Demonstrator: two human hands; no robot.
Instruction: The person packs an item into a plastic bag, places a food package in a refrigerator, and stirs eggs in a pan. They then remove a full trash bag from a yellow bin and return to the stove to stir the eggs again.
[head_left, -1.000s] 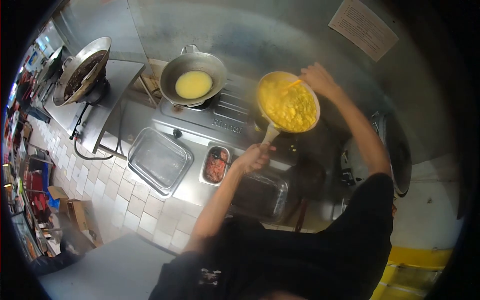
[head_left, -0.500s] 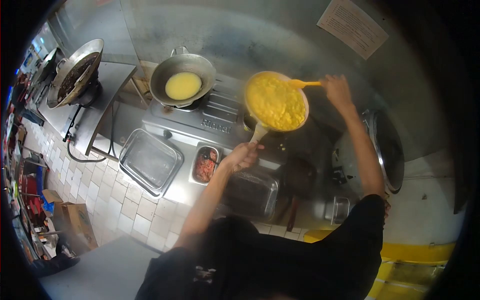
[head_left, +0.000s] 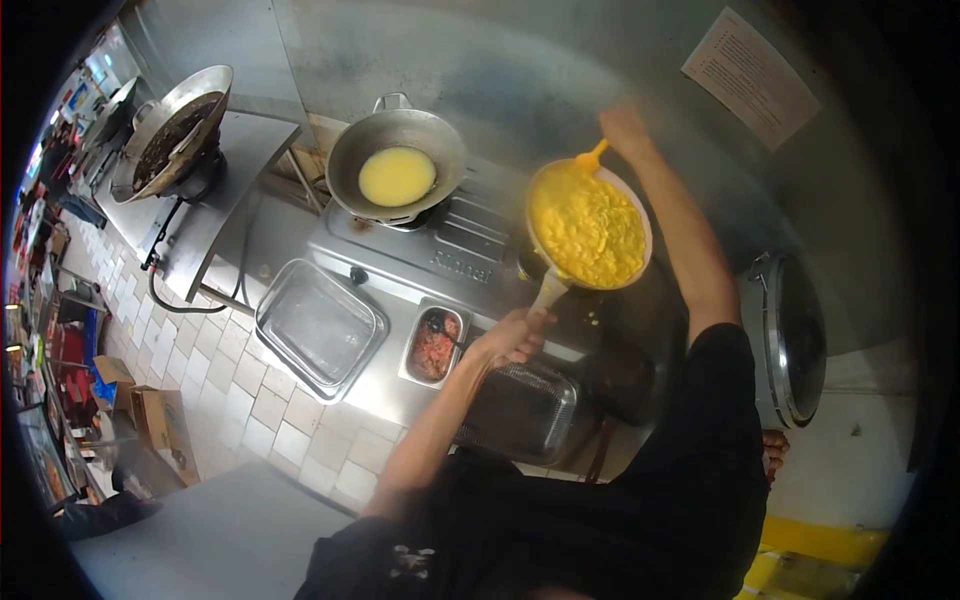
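My left hand (head_left: 513, 334) grips the pale handle of a light frying pan (head_left: 640, 215) held over the right burner of the steel stove (head_left: 440, 262). The pan is full of yellow scrambled egg (head_left: 588, 228). My right hand (head_left: 624, 127) reaches over the pan's far rim and holds a yellow spatula (head_left: 590, 158) whose blade dips into the egg.
A steel wok (head_left: 397, 168) with pale yellow liquid sits on the left burner. In front of the stove are an empty steel tray (head_left: 318, 326), a small tin of red chopped food (head_left: 435, 346) and a clear lidded tray (head_left: 520, 410). A dark wok (head_left: 170, 130) stands far left. A round lid (head_left: 792, 340) is at right.
My right hand swung the spatula from the pan's right side back to its far rim. The pan stays held by my left hand; the view shifted slightly.
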